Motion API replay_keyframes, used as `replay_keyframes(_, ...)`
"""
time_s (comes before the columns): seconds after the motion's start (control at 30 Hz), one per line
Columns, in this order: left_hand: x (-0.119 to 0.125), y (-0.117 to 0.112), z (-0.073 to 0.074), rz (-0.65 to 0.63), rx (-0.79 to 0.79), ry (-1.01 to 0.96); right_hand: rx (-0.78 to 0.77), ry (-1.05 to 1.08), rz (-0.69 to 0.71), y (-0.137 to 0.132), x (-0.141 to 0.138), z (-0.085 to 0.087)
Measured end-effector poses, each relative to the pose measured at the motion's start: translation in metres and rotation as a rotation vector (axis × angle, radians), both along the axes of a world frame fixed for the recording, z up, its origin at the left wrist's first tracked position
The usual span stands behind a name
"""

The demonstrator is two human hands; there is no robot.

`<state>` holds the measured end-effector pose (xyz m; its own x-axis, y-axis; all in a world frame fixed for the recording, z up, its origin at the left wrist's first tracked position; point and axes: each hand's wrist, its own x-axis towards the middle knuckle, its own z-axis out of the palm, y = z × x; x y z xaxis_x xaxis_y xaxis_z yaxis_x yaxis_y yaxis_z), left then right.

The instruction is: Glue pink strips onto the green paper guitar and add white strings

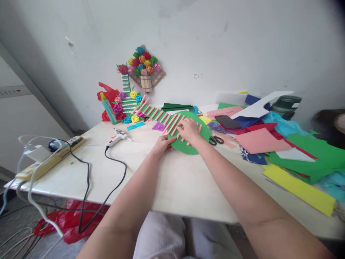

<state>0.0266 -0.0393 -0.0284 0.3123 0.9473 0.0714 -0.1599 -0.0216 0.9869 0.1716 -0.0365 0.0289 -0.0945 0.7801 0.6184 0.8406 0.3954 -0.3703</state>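
Observation:
A green guitar-like cutout, with a round body and a long neck, lies on the table with several pink rolled paper sticks across it. My left hand grips the near-left edge of the body, its thumb near the end of a stick. Over the body, my right hand has its bent fingers together on one of the pink sticks; the fingertips partly cover it. A purple paper piece lies left of the cutout. Black-handled scissors rest at its right.
A hot glue gun lies at left, its black cord running over the front edge. Beyond are a power strip, a glue bottle and a paper-flower decoration. Coloured paper sheets, a phone and a dark-lidded bottle crowd the right.

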Motion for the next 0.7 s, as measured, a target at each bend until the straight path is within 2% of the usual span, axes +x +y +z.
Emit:
replay_keyframes(0.13, 0.000, 0.000, 0.000, -0.013, 0.006, 0.008, -0.016, -0.133, -0.067, -0.008, -0.002, -0.003)
replay_keyframes(0.27, -0.001, 0.000, 0.000, 0.001, -0.003, 0.034, -0.039, -0.060, -0.048, -0.003, -0.003, -0.007)
replay_keyframes(0.33, 0.000, -0.001, 0.001, -0.005, -0.005, 0.036, -0.048, 0.092, 0.005, 0.004, -0.002, -0.008)
replay_keyframes(0.47, 0.001, -0.003, 0.004, -0.017, 0.000, 0.051, -0.084, 0.542, 0.211, 0.017, -0.001, -0.008)
replay_keyframes(0.6, 0.001, -0.004, 0.005, -0.017, 0.010, 0.049, -0.234, 0.911, 0.409, 0.014, -0.008, 0.000)
replay_keyframes(0.7, 0.001, -0.004, 0.005, -0.015, -0.003, 0.044, -0.362, 1.089, 0.542, 0.008, -0.014, 0.009)
